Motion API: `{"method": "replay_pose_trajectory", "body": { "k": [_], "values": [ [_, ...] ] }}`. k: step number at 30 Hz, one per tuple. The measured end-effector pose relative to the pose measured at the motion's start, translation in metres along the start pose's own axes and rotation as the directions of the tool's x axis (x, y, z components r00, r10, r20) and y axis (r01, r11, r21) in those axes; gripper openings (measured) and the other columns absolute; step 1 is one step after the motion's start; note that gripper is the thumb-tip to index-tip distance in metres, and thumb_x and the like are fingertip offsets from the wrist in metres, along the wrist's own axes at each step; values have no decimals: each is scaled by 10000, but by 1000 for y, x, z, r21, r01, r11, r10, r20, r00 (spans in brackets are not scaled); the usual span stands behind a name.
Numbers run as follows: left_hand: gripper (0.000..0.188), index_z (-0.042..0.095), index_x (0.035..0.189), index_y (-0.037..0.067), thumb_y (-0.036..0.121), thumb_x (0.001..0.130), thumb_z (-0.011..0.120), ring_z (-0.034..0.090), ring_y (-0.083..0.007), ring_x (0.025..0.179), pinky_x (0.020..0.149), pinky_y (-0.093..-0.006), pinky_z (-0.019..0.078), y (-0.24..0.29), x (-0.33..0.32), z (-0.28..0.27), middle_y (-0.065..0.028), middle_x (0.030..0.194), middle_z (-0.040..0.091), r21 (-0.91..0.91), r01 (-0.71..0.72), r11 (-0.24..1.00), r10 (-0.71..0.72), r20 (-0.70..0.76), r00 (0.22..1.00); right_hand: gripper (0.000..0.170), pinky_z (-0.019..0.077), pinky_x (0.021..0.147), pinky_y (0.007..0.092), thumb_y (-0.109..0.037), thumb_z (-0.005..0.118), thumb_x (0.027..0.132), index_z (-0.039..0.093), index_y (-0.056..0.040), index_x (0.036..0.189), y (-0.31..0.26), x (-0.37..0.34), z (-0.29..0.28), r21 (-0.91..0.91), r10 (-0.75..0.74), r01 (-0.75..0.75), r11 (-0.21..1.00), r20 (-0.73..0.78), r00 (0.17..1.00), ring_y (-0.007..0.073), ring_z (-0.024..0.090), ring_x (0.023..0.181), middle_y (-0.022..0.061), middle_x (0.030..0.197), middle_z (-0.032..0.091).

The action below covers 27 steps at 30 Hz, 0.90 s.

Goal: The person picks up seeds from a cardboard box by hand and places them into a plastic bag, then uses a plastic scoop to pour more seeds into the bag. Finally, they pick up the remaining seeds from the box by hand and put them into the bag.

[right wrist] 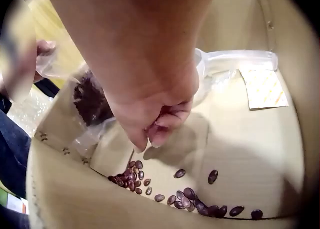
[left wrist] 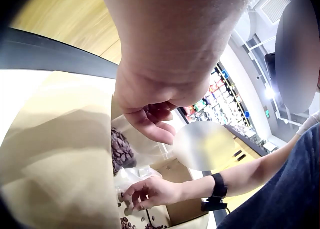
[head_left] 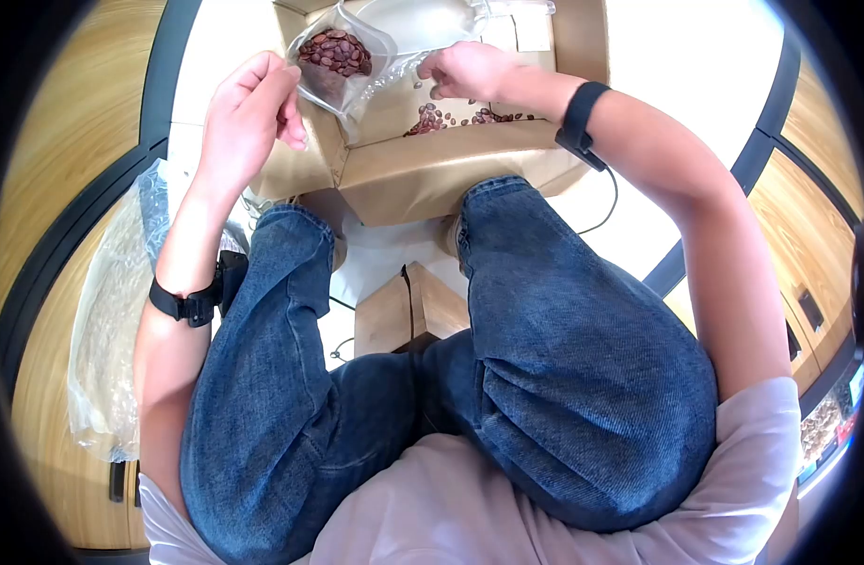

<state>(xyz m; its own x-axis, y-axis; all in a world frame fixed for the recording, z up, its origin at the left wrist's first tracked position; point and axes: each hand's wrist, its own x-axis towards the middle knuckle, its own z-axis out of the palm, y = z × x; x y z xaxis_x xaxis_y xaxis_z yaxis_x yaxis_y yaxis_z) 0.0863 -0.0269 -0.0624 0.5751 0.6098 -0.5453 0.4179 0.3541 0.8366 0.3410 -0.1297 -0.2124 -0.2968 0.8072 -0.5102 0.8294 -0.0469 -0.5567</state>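
A clear plastic bag [head_left: 345, 26], partly filled with dark red melon seeds [head_left: 334, 54], stands mouth up at the left of a cardboard box [head_left: 432, 169]. My left hand [head_left: 248, 113] pinches the bag's edge between thumb and fingers; the right wrist view also shows this hand [right wrist: 46, 48] at the plastic. Inside the box, beside the bag, my right hand [head_left: 470, 71] hovers with loosely bent fingers pointing down. No seed shows between its fingertips [right wrist: 156, 143]. Below it, loose melon seeds [right wrist: 132, 178] lie along the near edge of the box floor, some piled, others scattered.
A clear plastic container [head_left: 413, 24] and a white printed packet [right wrist: 265, 89] lie in the box. The box walls rise around the right hand. To the left is a large crumpled plastic bag [head_left: 112, 320]. A smaller cardboard box [head_left: 408, 306] stands between the person's legs.
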Motion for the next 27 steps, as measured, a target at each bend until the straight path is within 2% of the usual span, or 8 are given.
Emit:
{"method": "replay_pose_trajectory", "body": {
  "k": [2,7,17,19,22,24,25,27],
  "values": [
    [241,475,766,78,174,986,488,523,-90,509,495,-235,467,0,0,-1,-7,638,500,-5,8,1000,-8,-3,1000,330,527,778,400,-272,723,800,648,-124,1085,-2,6,4,-6,-2,2,1000,45,999,274,661,876,72,896,694],
    [243,466,766,80,175,990,482,522,-87,508,492,-227,463,-1,0,-4,-9,644,502,-10,-4,1000,4,1,1000,229,515,760,410,-292,711,814,621,-109,919,-3,22,12,-88,-33,32,996,-14,999,286,647,857,82,841,673],
    [234,474,781,72,172,993,479,525,-92,495,478,-222,454,-6,0,-7,-11,632,511,-12,-26,1000,26,16,1000,169,512,760,421,-270,635,846,605,-106,870,-11,19,11,-129,-11,10,992,-2,1000,297,642,856,101,834,664],
    [225,482,792,70,166,995,476,529,-93,492,472,-217,448,-4,-1,-7,-12,629,523,-7,-34,999,34,28,999,178,513,753,420,-272,626,838,609,-96,859,-8,13,8,-15,36,-36,999,-14,999,309,642,844,111,826,666],
    [220,486,798,68,162,996,476,531,-90,489,466,-217,445,-7,-1,-8,-10,623,529,-9,-35,999,35,21,999,170,513,713,377,-247,620,838,601,-78,843,2,0,3,213,107,-91,973,-64,992,244,641,740,86,766,653],
    [218,489,801,68,161,997,475,531,-87,489,468,-215,446,-5,-1,-8,-9,621,529,-15,-35,999,35,19,999,146,491,633,317,-212,605,855,583,-71,825,11,-8,9,463,97,6,886,-199,975,132,595,656,21,729,620],
    [216,493,804,67,160,998,474,531,-85,489,469,-214,448,-5,-3,-7,-8,619,529,-15,-33,999,34,18,999,146,491,633,317,-212,605,855,583,-71,825,15,-12,7,462,95,8,887,-200,975,132,595,656,21,729,620],
    [222,500,788,57,154,988,483,541,-80,498,477,-216,463,-4,-3,-8,-7,620,532,-23,-31,999,32,21,999,101,435,550,269,-161,562,866,563,-78,809,24,-16,1,918,98,-202,342,179,979,88,536,619,-4,732,593]
  ]
}}
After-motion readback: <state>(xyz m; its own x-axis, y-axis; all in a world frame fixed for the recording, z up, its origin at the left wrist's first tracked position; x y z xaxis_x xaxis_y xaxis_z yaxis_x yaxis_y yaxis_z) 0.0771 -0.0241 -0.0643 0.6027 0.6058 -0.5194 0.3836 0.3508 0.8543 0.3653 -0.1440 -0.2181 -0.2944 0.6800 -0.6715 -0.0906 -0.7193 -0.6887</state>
